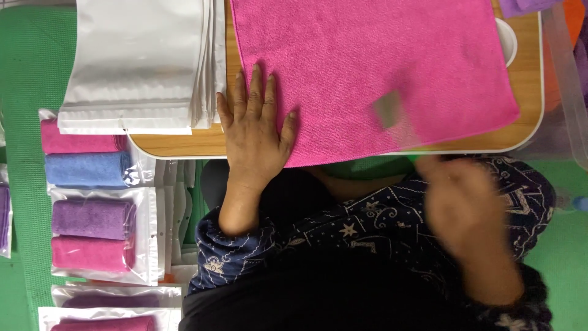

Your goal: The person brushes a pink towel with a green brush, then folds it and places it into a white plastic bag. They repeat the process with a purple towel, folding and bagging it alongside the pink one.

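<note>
A pink cloth [373, 67] lies spread flat on the wooden desk [184, 144], covering most of its top and running out of view at the upper edge. Its near hem sits along the desk's front edge, slightly overhanging it around the middle, and its right side stops short of the desk's right rim, leaving a narrow strip of bare wood there.

The left hand [254, 125] rests palm down, fingers spread and flat, at the cloth's near left corner: the thumb and the outer fingers lie on the pink fabric, while the rest of the hand sits on bare wood just beside the cloth's left edge. It grips nothing. The right hand [465, 208] hangs below the desk's front edge, over the lap and clear of the cloth; it is blurred, so I cannot tell how far it is open or whether it has hold of anything. A small greyish patch [388, 110] shows on the cloth near its lower right, too smeared to identify.

Left of the cloth, a stack of white pouches [138, 61] takes up the desk's left end, its edge just beside the left hand's fingers. A white round rim [508, 40] peeks out by the cloth's right side. On the green floor mat [27, 86] to the left lie clear bags of rolled cloths [92, 217] in pink, blue and purple, well apart from the desk's top.
</note>
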